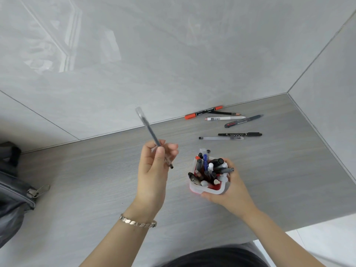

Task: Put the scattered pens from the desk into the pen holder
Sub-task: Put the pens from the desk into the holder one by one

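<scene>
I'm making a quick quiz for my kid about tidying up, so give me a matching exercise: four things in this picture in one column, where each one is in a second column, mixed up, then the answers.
Things:
1. clear pen
2. pen holder
3. orange marker
4. grey bag

Places:
A. lying on the desk against the wall
B. gripped by the right hand
C. at the desk's left edge
D. raised in the left hand

Pairs: 1-D, 2-B, 3-A, 4-C

Six pens (230, 118) on desk, one pen holder (209, 187), one bag (13, 189).
</scene>
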`<state>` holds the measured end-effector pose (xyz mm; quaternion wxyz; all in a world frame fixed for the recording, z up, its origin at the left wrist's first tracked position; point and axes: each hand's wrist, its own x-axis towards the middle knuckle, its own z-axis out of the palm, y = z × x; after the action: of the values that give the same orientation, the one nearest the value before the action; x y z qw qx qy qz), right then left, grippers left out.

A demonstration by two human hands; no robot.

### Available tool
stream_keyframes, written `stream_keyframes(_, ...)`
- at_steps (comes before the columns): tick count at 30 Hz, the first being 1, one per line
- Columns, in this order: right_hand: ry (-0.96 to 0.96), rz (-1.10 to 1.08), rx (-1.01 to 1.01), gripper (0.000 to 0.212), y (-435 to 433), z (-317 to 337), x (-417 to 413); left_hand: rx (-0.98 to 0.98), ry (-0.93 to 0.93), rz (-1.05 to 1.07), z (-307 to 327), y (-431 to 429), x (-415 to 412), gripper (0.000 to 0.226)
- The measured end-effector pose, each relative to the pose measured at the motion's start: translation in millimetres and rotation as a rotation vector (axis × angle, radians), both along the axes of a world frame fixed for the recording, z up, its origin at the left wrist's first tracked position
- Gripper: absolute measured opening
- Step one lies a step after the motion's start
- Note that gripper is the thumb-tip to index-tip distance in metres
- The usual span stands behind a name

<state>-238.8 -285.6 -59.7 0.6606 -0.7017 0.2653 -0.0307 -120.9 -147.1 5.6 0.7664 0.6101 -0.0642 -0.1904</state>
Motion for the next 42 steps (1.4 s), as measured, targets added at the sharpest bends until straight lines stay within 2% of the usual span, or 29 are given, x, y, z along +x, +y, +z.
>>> stream_keyframes(2, 0.004, 0.001, 0.001, 0.069, 0.0, 0.5, -0.2, -0.018, 0.000, -0.024, 1.8, 0.4, -2.8, 0.025)
stream_keyframes(6, 0.005, 0.009, -0.024, 0.069, -0.9, 0.9, -0.5, 0.178, -0.052, -0.021, -6.5, 2.6, -6.1, 0.027)
stream_keyframes(10, 0.009, 0.007, -0.017, 0.073, -0.9, -1.8, -0.5, 0.349, -0.075, -0.157, -9.7, -3.8, -19.1, 0.032)
stream_keyframes(13, 0.000, -0.002, -0.017, 0.081, -0.5, -1.9, -1.7, 0.388, -0.142, -0.272, -7.3, -11.5, -28.3, 0.047)
stream_keyframes(15, 0.000, 0.008, -0.033, 0.084, -1.5, -3.5, -1.9, 0.427, -0.234, -0.305, -5.5, -15.7, -32.7, 0.045)
stream_keyframes(18, 0.006, 0.021, -0.036, 0.081, -2.6, -5.5, -1.7, 0.403, -0.368, -0.225, -4.6, -15.8, -34.0, 0.021)
stream_keyframes(21, 0.007, 0.003, 0.000, 0.083, -1.6, -6.2, -2.4, 0.429, -0.485, -0.189, -6.6, -9.8, -26.5, 0.028)
stream_keyframes(24, -0.007, -0.004, 0.027, 0.084, -1.4, -8.1, -2.5, 0.566, -0.728, -0.301, -16.6, -9.7, -20.7, 0.032)
stream_keyframes(28, 0.007, 0.003, -0.032, 0.080, -4.3, -13.8, 0.5, 0.736, -0.926, -0.571, -36.3, -14.2, -29.5, 0.045)
stream_keyframes(30, 0.023, 0.031, -0.042, 0.075, -3.9, -20.6, 2.6, 0.745, -0.919, -0.650, -37.6, -14.1, -33.4, 0.057)
stream_keyframes(32, 0.047, 0.053, -0.038, 0.074, -3.7, -24.2, 4.4, 0.683, -0.816, -0.716, -30.3, -14.5, -29.1, 0.062)
stream_keyframes(34, 0.101, 0.127, -0.131, 0.093, -8.2, -22.7, 4.5, 0.648, -0.733, -0.734, -23.7, -14.9, -20.9, 0.078)
stream_keyframes(36, 0.202, 0.295, -0.336, 0.108, -23.1, -21.1, 2.1, 0.703, -0.633, -0.736, -22.9, -14.4, -11.6, 0.104)
stream_keyframes(38, 0.276, 0.330, -0.516, 0.094, -50.8, -22.3, 4.0, 0.771, -0.544, -0.776, -26.4, -15.2, -4.2, 0.118)
stream_keyframes(40, 0.282, 0.194, -0.704, 0.074, -81.7, -21.4, 17.2, 0.805, -0.516, -0.808, -30.0, -19.1, 0.2, 0.118)
stream_keyframes(42, 0.373, 0.033, -0.816, 0.062, -114.2, -26.7, 37.3, 0.802, -0.490, -0.803, -32.5, -22.6, 3.8, 0.116)
